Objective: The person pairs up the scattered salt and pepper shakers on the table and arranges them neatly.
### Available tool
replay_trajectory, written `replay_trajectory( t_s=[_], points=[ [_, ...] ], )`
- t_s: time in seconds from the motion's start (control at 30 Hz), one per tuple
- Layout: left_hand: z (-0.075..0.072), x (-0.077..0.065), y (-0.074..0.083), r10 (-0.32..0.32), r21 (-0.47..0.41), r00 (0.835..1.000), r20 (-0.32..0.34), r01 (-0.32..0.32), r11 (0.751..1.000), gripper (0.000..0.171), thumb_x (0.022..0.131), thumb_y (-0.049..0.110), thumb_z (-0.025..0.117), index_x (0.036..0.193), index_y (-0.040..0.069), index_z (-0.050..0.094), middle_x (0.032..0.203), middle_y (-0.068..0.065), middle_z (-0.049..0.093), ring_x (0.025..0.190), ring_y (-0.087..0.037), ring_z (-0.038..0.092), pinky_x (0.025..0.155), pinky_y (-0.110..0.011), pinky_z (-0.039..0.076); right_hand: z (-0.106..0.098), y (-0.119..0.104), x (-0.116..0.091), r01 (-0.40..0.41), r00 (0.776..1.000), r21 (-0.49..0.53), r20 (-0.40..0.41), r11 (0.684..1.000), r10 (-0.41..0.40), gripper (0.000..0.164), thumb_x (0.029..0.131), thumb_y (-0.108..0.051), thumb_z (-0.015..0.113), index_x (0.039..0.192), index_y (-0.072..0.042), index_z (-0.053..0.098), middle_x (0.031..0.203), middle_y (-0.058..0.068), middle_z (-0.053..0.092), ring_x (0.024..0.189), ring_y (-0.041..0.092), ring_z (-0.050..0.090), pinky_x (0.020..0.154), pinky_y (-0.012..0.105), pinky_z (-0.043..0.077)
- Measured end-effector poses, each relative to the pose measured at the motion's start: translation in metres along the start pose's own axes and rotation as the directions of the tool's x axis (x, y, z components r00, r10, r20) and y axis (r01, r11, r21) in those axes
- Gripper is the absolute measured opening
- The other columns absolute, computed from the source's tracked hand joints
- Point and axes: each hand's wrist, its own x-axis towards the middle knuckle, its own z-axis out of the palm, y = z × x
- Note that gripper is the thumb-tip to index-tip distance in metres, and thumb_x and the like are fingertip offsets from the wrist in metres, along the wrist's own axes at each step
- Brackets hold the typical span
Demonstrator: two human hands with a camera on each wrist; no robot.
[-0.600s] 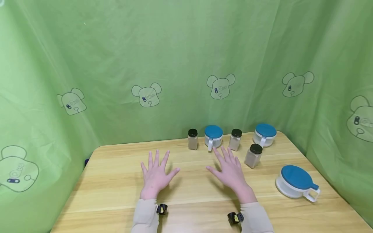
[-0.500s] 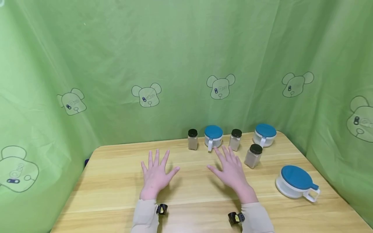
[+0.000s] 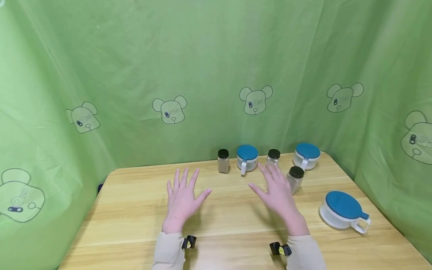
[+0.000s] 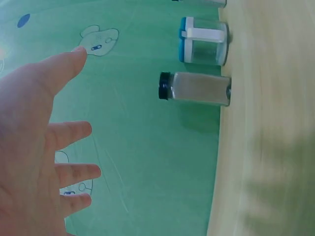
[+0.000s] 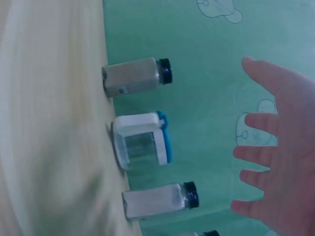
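My left hand (image 3: 182, 202) hovers over the left middle of the table, fingers spread and holding nothing. To its right, my right hand (image 3: 278, 193) is also spread and empty above the table. Nearest the right hand stands a black-lidded jar (image 3: 295, 182), partly covered by it in the head view. Behind its fingertips is another black-lidded jar (image 3: 273, 156). A third such jar (image 3: 223, 161), filled with something pale brown, stands left of a blue-lidded container with a white handle (image 3: 247, 157). Both wrist views show the fingers apart from every jar.
A second blue-lidded container (image 3: 306, 156) sits at the back right corner. A larger-looking one (image 3: 342, 210) stands nearer on the right, its handle toward the front right. Green curtain (image 3: 202, 56) surrounds the wooden table (image 3: 135, 210) at the back and sides.
My right hand has shifted right and slightly away from me, now overlapping the jars more in the head view. The left hand has lifted or moved forward a little. The jars and containers stayed put.
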Motion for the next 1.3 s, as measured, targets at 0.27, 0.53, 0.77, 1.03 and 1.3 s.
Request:
replay_trajectory(
  t_s=[0.27, 0.53, 0.77, 1.03, 1.3],
  points=[
    [-0.008, -0.001, 0.010, 0.043, 0.002, 0.998, -0.036, -0.043, 0.999, 0.080, 0.087, 0.074, 0.045, 0.153, 0.032, 0.028, 0.163, -0.006, 0.021, 0.153, -0.033, 0.005, 0.118, -0.066, 0.006, -0.017, 0.009, 0.000, 0.017, 0.994, 0.028, -0.109, 0.999, -0.014, 0.076, 0.090, -0.052, 0.062, 0.150, -0.014, 0.035, 0.156, 0.021, 0.032, 0.145, 0.047, 0.021, 0.109, 0.074, 0.018],
    [-0.012, -0.004, 0.021, 0.125, 0.002, 0.985, -0.121, -0.126, 0.992, 0.077, 0.088, 0.069, 0.050, 0.150, 0.027, 0.036, 0.158, -0.010, 0.033, 0.149, -0.038, 0.019, 0.115, -0.067, 0.015, -0.033, 0.023, -0.003, 0.028, 0.980, 0.049, -0.199, 0.998, -0.018, 0.071, 0.090, -0.044, 0.066, 0.146, -0.007, 0.042, 0.147, 0.025, 0.042, 0.141, 0.048, 0.026, 0.111, 0.068, 0.020],
    [-0.005, -0.005, 0.031, 0.185, 0.018, 0.970, -0.161, -0.185, 0.983, 0.074, 0.088, 0.066, 0.053, 0.148, 0.024, 0.040, 0.155, -0.009, 0.039, 0.146, -0.039, 0.028, 0.114, -0.067, 0.021, -0.044, 0.036, -0.007, 0.009, 0.974, 0.062, -0.225, 0.998, 0.005, 0.070, 0.091, -0.043, 0.064, 0.145, -0.004, 0.042, 0.147, 0.028, 0.040, 0.141, 0.049, 0.026, 0.111, 0.068, 0.022],
    [0.004, -0.009, 0.048, 0.265, 0.026, 0.946, -0.187, -0.265, 0.964, 0.071, 0.089, 0.064, 0.052, 0.146, 0.022, 0.043, 0.151, -0.008, 0.045, 0.143, -0.037, 0.035, 0.113, -0.065, 0.025, -0.051, 0.051, -0.009, 0.022, 0.962, 0.082, -0.273, 0.996, 0.001, 0.068, 0.091, -0.040, 0.064, 0.145, -0.003, 0.042, 0.147, 0.029, 0.041, 0.140, 0.049, 0.028, 0.109, 0.069, 0.022],
    [0.014, -0.010, 0.059, 0.304, 0.026, 0.936, -0.179, -0.304, 0.952, 0.067, 0.091, 0.062, 0.051, 0.145, 0.023, 0.044, 0.149, -0.006, 0.048, 0.140, -0.035, 0.039, 0.113, -0.062, 0.028, -0.057, 0.056, -0.010, -0.019, 0.963, 0.084, -0.268, 0.996, 0.041, 0.072, 0.092, -0.042, 0.062, 0.148, -0.004, 0.038, 0.149, 0.030, 0.038, 0.143, 0.048, 0.023, 0.111, 0.069, 0.019]
  ],
)
